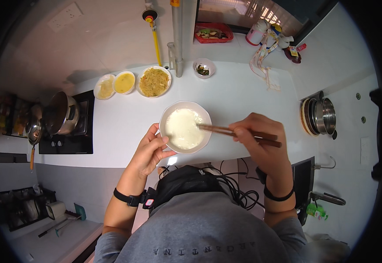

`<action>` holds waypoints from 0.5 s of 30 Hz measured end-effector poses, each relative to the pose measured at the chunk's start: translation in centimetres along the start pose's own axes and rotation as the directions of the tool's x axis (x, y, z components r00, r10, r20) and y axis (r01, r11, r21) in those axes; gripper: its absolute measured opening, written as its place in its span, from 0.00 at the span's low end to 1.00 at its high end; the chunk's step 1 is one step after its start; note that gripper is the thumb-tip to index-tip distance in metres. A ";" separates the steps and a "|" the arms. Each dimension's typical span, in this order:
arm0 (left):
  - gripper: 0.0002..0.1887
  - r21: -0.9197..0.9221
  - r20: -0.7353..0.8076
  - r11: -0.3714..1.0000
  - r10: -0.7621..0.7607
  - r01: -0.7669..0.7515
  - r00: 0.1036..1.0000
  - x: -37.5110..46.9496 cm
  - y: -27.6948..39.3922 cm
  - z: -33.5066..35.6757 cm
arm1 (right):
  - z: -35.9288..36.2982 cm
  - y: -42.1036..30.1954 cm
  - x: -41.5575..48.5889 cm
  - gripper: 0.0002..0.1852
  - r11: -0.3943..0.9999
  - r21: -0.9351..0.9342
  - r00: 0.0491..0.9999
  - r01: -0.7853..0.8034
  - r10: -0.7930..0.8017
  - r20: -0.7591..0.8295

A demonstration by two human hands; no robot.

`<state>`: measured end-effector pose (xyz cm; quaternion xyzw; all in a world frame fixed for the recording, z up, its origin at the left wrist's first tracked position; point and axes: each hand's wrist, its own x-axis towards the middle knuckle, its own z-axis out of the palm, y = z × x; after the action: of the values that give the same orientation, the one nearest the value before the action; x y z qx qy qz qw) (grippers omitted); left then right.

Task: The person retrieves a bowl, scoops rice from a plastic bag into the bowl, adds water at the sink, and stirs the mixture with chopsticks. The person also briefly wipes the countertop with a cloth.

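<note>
My left hand [152, 148] grips the near left rim of a white bowl [207, 113], thumb on the rim and fingers underneath. Pale, creamy batter-like liquid [182, 130] fills much of the bowl, with small bubbles at its edges. In my right hand [261, 139] is a pair of brown wooden chopsticks [222, 129], lying nearly level. Their tips reach over the bowl's right rim and meet the liquid. The bowl is above the near part of the white countertop [128, 128]; whether it touches the surface I cannot tell.
Plates of shredded food [155, 82] and yellow liquid [124, 83] stand at the back left. A small bowl [207, 67] sits at the back. Left is a cooktop [86, 115] with a large pot [63, 113]; right are stacked pans [324, 115] and a sink [302, 184].
</note>
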<state>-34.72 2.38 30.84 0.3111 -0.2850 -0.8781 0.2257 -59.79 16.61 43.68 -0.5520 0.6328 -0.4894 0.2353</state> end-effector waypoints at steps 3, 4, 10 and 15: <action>0.23 -0.027 0.013 1.000 -0.006 0.006 1.000 0.2 -0.1 -0.1 | 0.6 -0.5 -0.5 0.05 0.992 0.092 0.992 -0.082 0.072 0.106; 0.22 -0.048 0.035 0.999 0.002 -0.001 0.999 0.2 -0.1 -0.2 | 0.8 -0.7 -0.6 0.05 0.978 0.188 0.991 -0.096 0.077 0.108; 0.23 -0.043 0.041 0.999 0.030 -0.028 0.999 0.0 -0.2 -0.2 | 0.1 -1.2 -0.6 0.04 0.989 0.081 0.989 -0.122 0.115 0.088; 0.24 -0.059 0.049 0.998 0.010 -0.007 0.999 -0.2 -0.1 0.1 | -0.3 -1.0 -0.3 0.05 0.997 0.069 0.993 -0.028 0.020 0.116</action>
<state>-34.67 2.68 30.94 0.2812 -0.2657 -0.8926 0.2316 -59.49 17.09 44.63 -0.5631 0.6071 -0.4757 0.2968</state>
